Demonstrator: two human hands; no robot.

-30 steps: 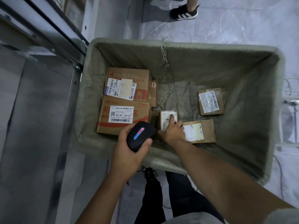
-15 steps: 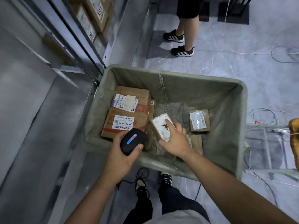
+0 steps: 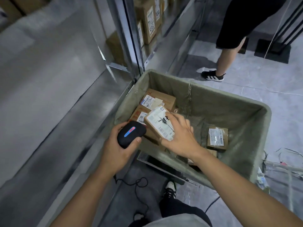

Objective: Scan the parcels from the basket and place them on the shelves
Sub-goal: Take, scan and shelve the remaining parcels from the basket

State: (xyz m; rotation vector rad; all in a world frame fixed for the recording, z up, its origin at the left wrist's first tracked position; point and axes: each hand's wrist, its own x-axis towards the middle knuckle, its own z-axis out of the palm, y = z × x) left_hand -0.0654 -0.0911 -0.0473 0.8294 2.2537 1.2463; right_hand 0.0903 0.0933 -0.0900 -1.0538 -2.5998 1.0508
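Gripping a black scanner point(image 3: 131, 134) in the left hand point(image 3: 120, 149) at centre-left of the frame, fingers curling round its body, a blue and red light strip glowing on its top. Holding a small parcel point(image 3: 159, 125) in the right hand point(image 3: 181, 138) just right of the scanner, label side facing up, thumb along its lower edge and fingers spreading over its far edge, the box tilting above the basket point(image 3: 242, 145) that is filling the middle and right of the frame. Lying at the basket's upper-left corner, two larger boxes point(image 3: 162, 99) with white labels, partly hidden behind the held parcel. Resting flat on the basket's cloth floor towards the right, another small box point(image 3: 217, 138) with a shiny label, well apart from the hands. Standing in the upper centre of the frame, metal shelves point(image 3: 129, 46) with labelled boxes point(image 3: 150, 22) upright on them. Standing at the upper right, another person's leg point(image 3: 227, 56) in a black shoe. Trailing on the floor at the bottom centre, a thin black cable point(image 3: 139, 185).
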